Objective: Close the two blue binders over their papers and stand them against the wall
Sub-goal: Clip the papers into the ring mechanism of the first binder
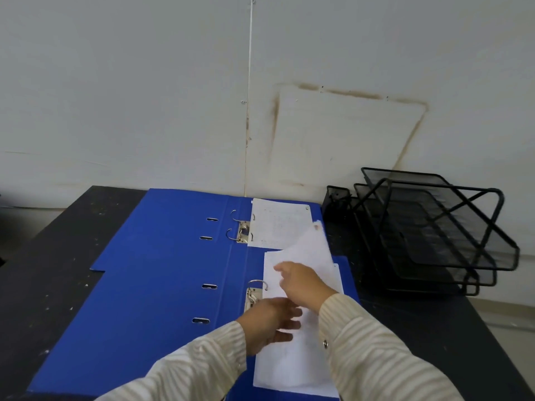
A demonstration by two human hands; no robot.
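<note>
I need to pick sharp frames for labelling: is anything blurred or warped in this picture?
Head view: the right hand and the loose sheet it lifts are motion-smeared, as are the left hand fingers; the far binder and wire tray stay fairly sharp. Wide-angle bending bows the wall seam and table edges. Lighting is flat, without glare.

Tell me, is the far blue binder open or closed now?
Open. The far blue binder lies flat on the table, its cover spread left, with rings and papers exposed.
</note>
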